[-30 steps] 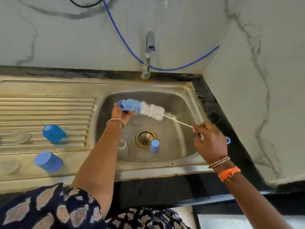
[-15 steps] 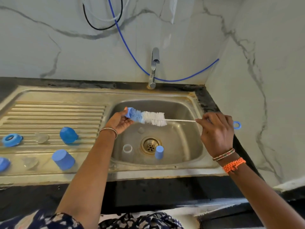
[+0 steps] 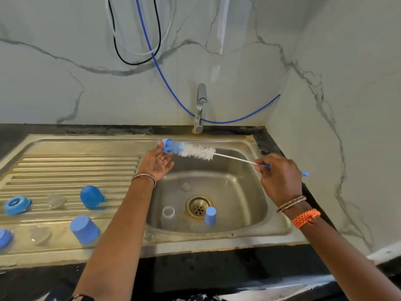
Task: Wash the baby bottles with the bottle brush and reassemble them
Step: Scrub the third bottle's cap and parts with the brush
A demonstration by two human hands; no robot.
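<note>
The bottle brush (image 3: 196,151), with a blue sponge tip, white bristles and a thin wire stem, hangs level over the back of the sink basin (image 3: 243,192). My right hand (image 3: 280,179) pinches its blue handle at the right. My left hand (image 3: 156,164) lies palm up under the blue tip; the thumb touches the tip and the fingers are loosely curled. In the basin a clear bottle (image 3: 168,212) stands left of the drain, a small blue cap (image 3: 210,215) stands right of it, and a clear teat (image 3: 185,186) lies further back.
On the ribbed drainboard (image 3: 71,168) sit a blue domed cap (image 3: 91,196), a blue cup-shaped cap (image 3: 84,229), a blue collar ring (image 3: 17,205) and two clear teats (image 3: 56,200). The tap (image 3: 200,107) stands behind the basin. Marble walls close the back and right.
The brush and both hands have risen toward the back of the basin. My left hand has loosened from pinching the blue tip to lying palm up beneath it. The view has tilted up.
</note>
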